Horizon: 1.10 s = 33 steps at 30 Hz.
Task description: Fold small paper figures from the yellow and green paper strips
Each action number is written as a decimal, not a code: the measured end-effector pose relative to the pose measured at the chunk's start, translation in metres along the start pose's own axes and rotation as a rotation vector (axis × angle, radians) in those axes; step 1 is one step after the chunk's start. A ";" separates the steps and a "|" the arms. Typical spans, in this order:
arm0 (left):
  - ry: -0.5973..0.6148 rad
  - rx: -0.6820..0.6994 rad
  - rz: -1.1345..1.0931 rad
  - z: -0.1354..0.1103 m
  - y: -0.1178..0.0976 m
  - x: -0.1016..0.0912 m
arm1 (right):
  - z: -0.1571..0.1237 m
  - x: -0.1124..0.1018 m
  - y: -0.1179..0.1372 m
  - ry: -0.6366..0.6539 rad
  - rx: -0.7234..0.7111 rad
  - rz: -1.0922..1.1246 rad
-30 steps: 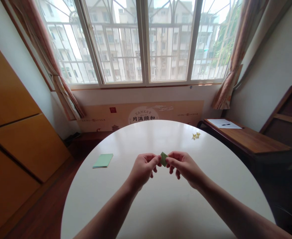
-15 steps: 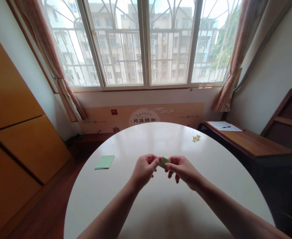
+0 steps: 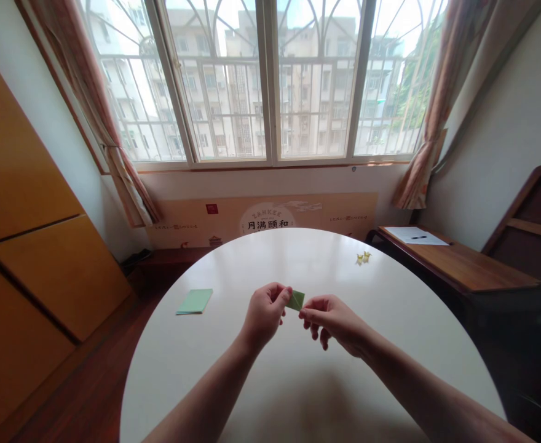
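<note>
Near the left edge of the round white table (image 3: 298, 394), a flat stack of green paper (image 3: 195, 301) is lying by itself, well apart from both hands.

The left forearm is coming in from the near edge and angling up toward the table's middle. The left hand (image 3: 264, 314) is hovering above the surface, its back facing the camera and its wrist nearly straight. Its thumb and forefinger are pinching the left side of a small folded green piece (image 3: 295, 299), and the other fingers are curling into the palm.

The folded green piece is hanging in the air over the middle of the table, between the two hands, with one corner pointing right.

The right forearm is entering from the near right and crossing inward. The right hand (image 3: 330, 317) is sitting just beside and slightly below the piece, with thumb and forefinger tips drawn together at its lower right corner. I cannot tell whether they are gripping the paper. The remaining fingers are hanging loosely bent underneath.

Toward the far right edge, two small yellow folded figures (image 3: 363, 258) are sitting side by side, well apart from the hands.
</note>
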<state>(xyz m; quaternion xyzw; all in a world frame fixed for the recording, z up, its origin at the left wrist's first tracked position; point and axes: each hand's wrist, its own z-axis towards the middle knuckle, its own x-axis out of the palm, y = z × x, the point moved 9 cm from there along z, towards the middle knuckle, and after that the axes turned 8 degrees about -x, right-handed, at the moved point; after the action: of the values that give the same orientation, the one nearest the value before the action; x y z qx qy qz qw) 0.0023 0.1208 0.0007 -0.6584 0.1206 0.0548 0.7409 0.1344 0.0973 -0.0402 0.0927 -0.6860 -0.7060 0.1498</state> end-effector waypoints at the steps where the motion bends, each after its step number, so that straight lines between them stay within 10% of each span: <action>1: -0.005 0.000 -0.009 0.000 0.000 -0.001 | 0.000 -0.001 0.000 -0.009 -0.004 -0.001; 33: 0.122 -0.005 -0.071 -0.005 -0.006 0.011 | -0.002 -0.015 0.010 -0.158 -0.080 0.189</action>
<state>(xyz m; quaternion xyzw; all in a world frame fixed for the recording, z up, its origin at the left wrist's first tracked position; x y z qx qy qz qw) 0.0140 0.1144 0.0031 -0.6661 0.1420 -0.0111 0.7322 0.1499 0.1004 -0.0313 -0.0344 -0.6724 -0.7208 0.1647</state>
